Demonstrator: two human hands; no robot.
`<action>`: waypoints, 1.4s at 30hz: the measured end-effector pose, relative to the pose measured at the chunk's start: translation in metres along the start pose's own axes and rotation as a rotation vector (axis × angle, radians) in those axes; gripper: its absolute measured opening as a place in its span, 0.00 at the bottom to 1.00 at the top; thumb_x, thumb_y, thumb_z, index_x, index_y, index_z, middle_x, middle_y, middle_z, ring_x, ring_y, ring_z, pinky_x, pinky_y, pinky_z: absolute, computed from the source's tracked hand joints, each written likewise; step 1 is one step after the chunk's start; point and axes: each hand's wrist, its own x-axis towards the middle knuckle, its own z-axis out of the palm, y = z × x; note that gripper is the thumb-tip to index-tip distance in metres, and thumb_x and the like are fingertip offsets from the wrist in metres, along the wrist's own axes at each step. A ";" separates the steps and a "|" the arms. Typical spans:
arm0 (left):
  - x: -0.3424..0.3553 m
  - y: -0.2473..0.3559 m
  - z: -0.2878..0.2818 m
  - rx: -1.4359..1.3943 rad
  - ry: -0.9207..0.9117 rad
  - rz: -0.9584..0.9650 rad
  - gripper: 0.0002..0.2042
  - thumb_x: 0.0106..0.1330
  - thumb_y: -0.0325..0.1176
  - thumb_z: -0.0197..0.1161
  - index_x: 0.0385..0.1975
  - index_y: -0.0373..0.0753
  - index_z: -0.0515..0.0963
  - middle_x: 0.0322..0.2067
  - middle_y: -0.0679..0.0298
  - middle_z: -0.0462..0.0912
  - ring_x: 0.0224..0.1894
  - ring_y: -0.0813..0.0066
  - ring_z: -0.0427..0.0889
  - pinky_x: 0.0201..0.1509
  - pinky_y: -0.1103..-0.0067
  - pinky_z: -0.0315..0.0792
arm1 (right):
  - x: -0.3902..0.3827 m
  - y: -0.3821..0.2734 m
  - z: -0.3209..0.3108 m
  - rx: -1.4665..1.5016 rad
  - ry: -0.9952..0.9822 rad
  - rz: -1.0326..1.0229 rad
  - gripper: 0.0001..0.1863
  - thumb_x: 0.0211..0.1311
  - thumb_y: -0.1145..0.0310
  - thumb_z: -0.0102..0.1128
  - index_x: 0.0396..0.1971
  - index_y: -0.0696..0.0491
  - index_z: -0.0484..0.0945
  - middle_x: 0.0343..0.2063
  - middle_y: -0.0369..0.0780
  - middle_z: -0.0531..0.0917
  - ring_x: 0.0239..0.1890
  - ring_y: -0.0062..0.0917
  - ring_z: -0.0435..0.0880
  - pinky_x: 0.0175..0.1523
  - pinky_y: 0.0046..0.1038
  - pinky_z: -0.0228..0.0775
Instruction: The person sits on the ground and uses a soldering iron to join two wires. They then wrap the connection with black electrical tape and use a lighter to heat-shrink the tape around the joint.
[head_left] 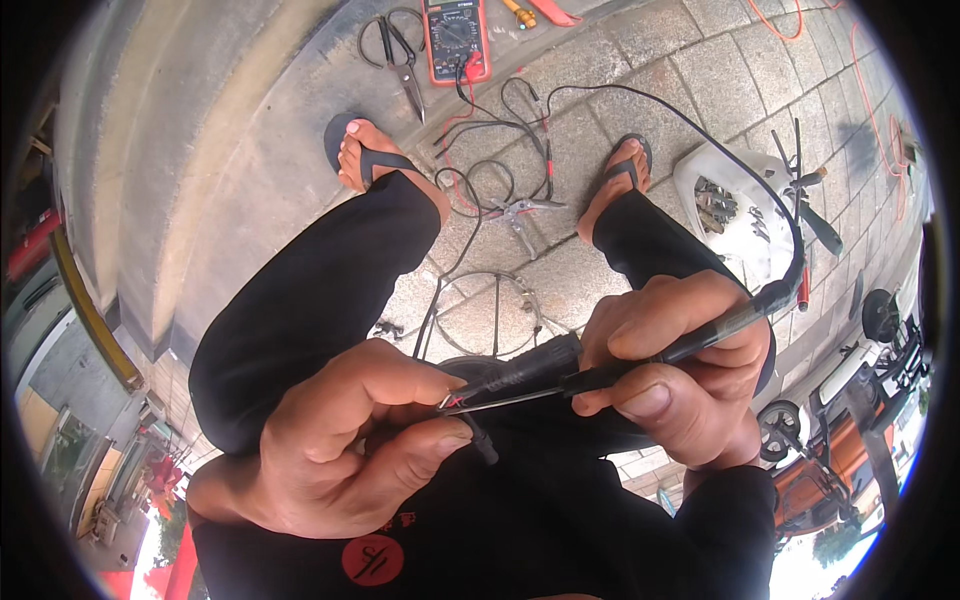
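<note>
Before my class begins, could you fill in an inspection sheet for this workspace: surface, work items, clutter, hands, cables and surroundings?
Surface: grey paving, jointed in blocks.
Work items: black-handled tool, its thin metal shaft reaching the thin wire; whether they touch is unclear.
Clutter: scissors, multimeter, pliers and a white plastic shell on the ground.
Hands: left hand pinches the wire; right hand grips the tool.
Cables: black cable arcs to the tool's rear; red and black leads lie loosely tangled.
Surroundings: pale step left; orange vehicle right.
</note>
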 end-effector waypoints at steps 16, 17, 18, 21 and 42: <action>0.004 -0.013 0.010 -0.018 0.059 0.038 0.12 0.72 0.16 0.60 0.53 0.27 0.71 0.41 0.62 0.80 0.36 0.87 0.76 0.40 0.87 0.72 | 0.012 -0.004 -0.006 -0.106 -0.036 0.026 0.13 0.70 0.67 0.63 0.45 0.62 0.77 0.23 0.41 0.81 0.21 0.25 0.80 0.35 0.28 0.77; 0.003 -0.013 0.010 -0.015 0.077 0.030 0.12 0.72 0.17 0.60 0.53 0.27 0.71 0.41 0.62 0.81 0.36 0.87 0.76 0.39 0.87 0.71 | 0.011 -0.002 -0.005 -0.052 -0.030 0.009 0.13 0.68 0.70 0.65 0.45 0.63 0.78 0.24 0.42 0.81 0.22 0.25 0.82 0.34 0.26 0.77; 0.003 -0.013 0.011 -0.013 0.090 0.027 0.12 0.73 0.18 0.60 0.53 0.27 0.71 0.42 0.62 0.81 0.36 0.88 0.76 0.38 0.87 0.71 | 0.011 -0.002 -0.005 -0.037 -0.022 -0.009 0.12 0.67 0.71 0.65 0.45 0.63 0.79 0.25 0.42 0.82 0.23 0.25 0.82 0.33 0.26 0.77; 0.002 -0.016 0.011 0.018 0.125 0.005 0.11 0.74 0.19 0.59 0.53 0.29 0.72 0.40 0.64 0.82 0.35 0.89 0.74 0.35 0.88 0.68 | 0.014 0.001 -0.004 0.003 -0.012 -0.036 0.11 0.67 0.74 0.66 0.45 0.64 0.80 0.28 0.42 0.83 0.24 0.24 0.84 0.32 0.25 0.78; 0.001 -0.017 0.010 0.002 0.177 0.009 0.09 0.73 0.18 0.60 0.50 0.29 0.74 0.39 0.66 0.81 0.37 0.89 0.74 0.38 0.87 0.68 | 0.018 0.004 0.007 -0.062 0.039 0.023 0.09 0.67 0.74 0.68 0.42 0.63 0.82 0.28 0.41 0.86 0.26 0.21 0.84 0.32 0.21 0.78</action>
